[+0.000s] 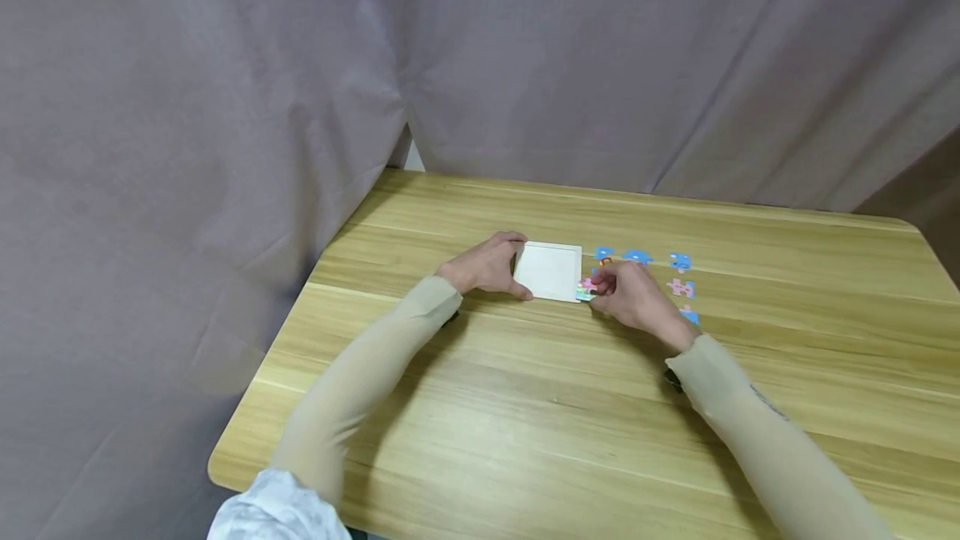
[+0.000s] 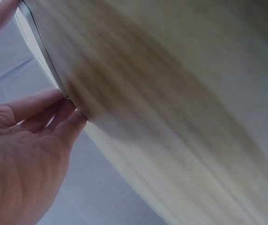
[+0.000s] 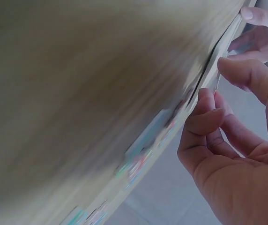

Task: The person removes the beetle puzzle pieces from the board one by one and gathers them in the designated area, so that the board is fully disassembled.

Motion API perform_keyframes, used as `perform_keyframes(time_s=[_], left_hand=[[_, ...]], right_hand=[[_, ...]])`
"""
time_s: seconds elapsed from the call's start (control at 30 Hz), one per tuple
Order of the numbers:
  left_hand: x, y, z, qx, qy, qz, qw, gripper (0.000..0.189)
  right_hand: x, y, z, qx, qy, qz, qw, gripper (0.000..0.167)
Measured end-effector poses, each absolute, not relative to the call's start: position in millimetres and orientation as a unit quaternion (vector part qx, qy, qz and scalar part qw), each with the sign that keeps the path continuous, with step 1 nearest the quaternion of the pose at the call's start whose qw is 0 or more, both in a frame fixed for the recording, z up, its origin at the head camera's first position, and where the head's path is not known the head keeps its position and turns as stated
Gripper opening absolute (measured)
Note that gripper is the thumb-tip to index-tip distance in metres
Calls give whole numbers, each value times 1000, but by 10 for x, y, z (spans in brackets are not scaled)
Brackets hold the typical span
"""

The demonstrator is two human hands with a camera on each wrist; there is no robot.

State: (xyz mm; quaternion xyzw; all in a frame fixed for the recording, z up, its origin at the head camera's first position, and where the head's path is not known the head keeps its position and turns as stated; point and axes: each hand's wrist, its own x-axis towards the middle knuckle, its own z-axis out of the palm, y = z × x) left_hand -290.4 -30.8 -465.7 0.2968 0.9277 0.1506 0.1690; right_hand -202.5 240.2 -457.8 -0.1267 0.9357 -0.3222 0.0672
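A square white puzzle tray (image 1: 547,272) lies flat on the table, its inside plain white. Its left side is held by my left hand (image 1: 486,265), thumb at the near corner and fingers at the far corner. In the left wrist view the fingertips (image 2: 67,105) touch the tray's edge. My right hand (image 1: 637,297) pinches a pink, green and white jigsaw piece (image 1: 584,292) at the tray's near right corner. That piece overlaps the tray's right rim, and the fingers partly cover it. The right wrist view shows the right thumb (image 3: 241,72) beside the tray's edge.
Blue-topped jigsaw pieces (image 1: 637,257) lie behind the right hand, some partly covered by it. Farther right, a column holds a blue piece (image 1: 680,261), a pink and blue piece (image 1: 681,287) and another blue piece (image 1: 690,317). A grey curtain (image 1: 570,65) hangs behind the wooden table (image 1: 510,423).
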Motion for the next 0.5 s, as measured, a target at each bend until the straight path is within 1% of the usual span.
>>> perform_keyframes(time_s=[0.3,0.5], left_hand=[[-2898,-315,-4656,297,927,159,166,93],[-2882,-311,-4640,295,927,160,168,95]], right_hand=[[-1962,2575,-4622,-129,939,-313,56,23],[-1941,2600,-4625,-126,945,-295,59,19]])
